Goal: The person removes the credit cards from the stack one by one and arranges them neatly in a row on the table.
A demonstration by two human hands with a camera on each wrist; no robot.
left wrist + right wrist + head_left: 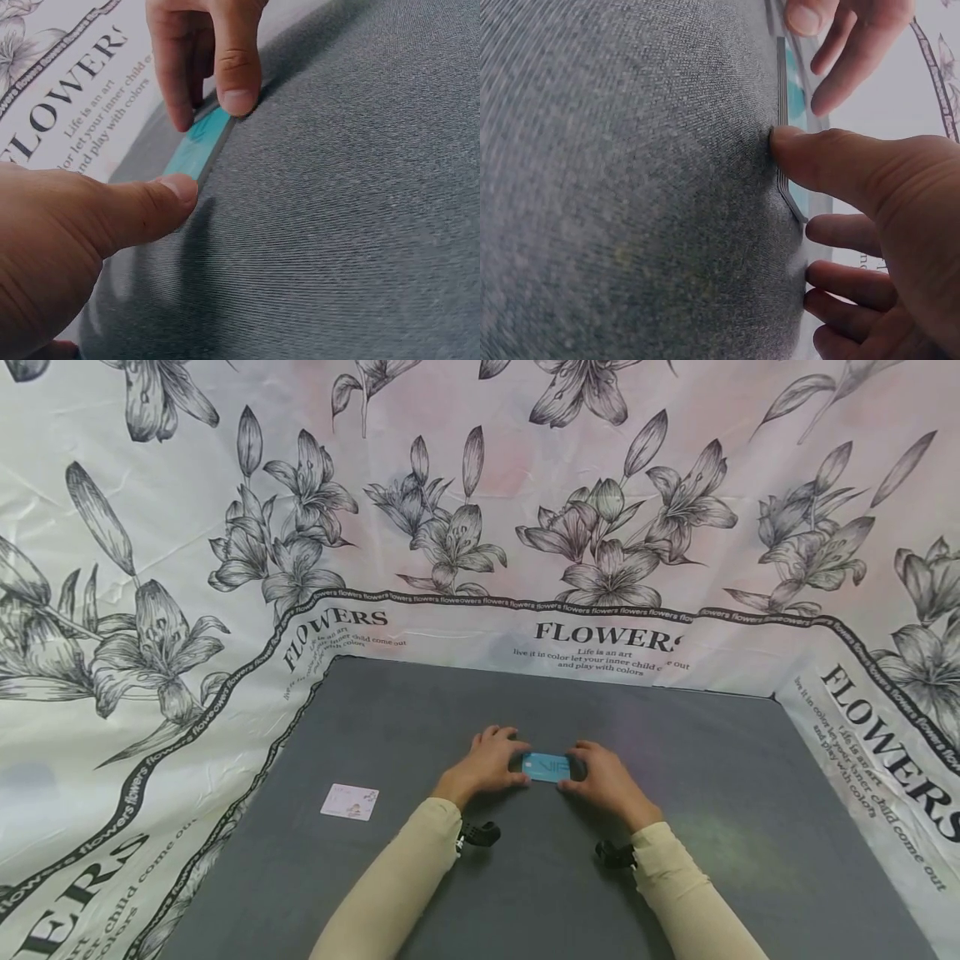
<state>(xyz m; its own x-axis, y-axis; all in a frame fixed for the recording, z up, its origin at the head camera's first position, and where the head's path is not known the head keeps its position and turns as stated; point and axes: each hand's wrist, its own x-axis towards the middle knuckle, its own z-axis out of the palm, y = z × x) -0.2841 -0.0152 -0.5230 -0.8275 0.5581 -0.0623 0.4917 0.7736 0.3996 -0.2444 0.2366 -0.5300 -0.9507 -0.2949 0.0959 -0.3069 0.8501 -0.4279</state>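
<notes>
The left hand (491, 762) and right hand (603, 778) grasped opposite ends of 1 blue card (543, 767) on the grey bench (547, 852), fingers and thumbs curled to its edges. 1 pale card (349, 802) lay apart, left of both hands.

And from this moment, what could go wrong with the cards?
The blue card appears to top a stack with layered edges, so uneven pressure from the left grip and right grip might shift the layers. The pale card lies left of the left forearm, which could brush it.
</notes>
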